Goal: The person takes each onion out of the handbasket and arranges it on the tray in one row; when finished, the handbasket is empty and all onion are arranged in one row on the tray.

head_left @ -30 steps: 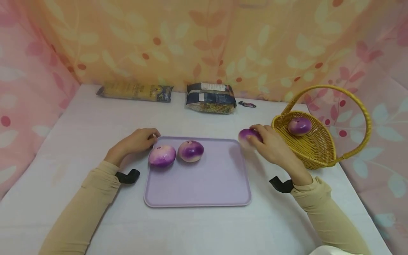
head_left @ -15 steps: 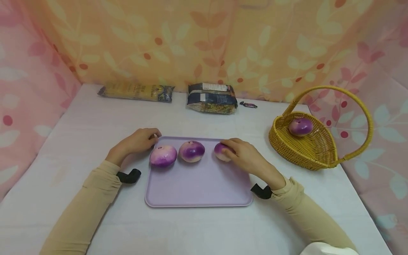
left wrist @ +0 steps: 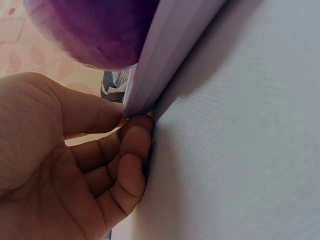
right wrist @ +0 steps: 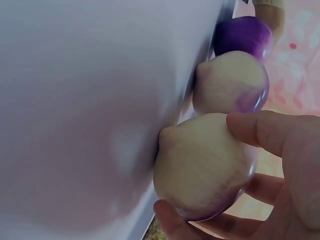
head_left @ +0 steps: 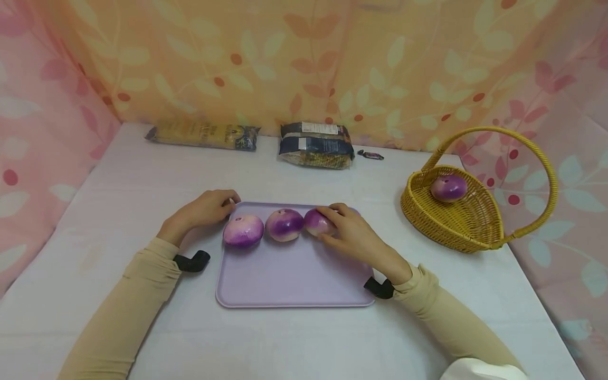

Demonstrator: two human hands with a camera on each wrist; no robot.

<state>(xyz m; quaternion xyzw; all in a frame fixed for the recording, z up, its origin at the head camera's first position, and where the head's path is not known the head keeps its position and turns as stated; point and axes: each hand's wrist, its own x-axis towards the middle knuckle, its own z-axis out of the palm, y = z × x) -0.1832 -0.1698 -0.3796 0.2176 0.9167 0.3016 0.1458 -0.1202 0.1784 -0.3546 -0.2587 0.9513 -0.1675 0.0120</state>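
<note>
A lilac tray (head_left: 294, 277) lies on the white table with three purple-and-white turnips in a row along its far side. My left hand (head_left: 204, 210) pinches the tray's far left corner; the left wrist view shows the thumb (left wrist: 95, 114) at the rim and the fingers curled below it. Closest to that hand is the left turnip (head_left: 243, 231), with the middle turnip (head_left: 284, 226) beside it. My right hand (head_left: 358, 237) grips the right turnip (right wrist: 202, 165), thumb on one side and fingers around the other. This turnip sits on the tray, right up against the middle one.
A yellow wicker basket (head_left: 427, 227) with a tall arched handle stands at the right, one turnip (head_left: 448, 188) inside. Along the back lie a long yellow packet (head_left: 201, 135), a dark-blue and clear bag (head_left: 315, 145) and a small wrapped candy (head_left: 370, 154). Patterned curtains enclose the table.
My right hand has carried its turnip left from beside the basket onto the tray, up to the middle turnip. My left hand stays at the tray's corner.
</note>
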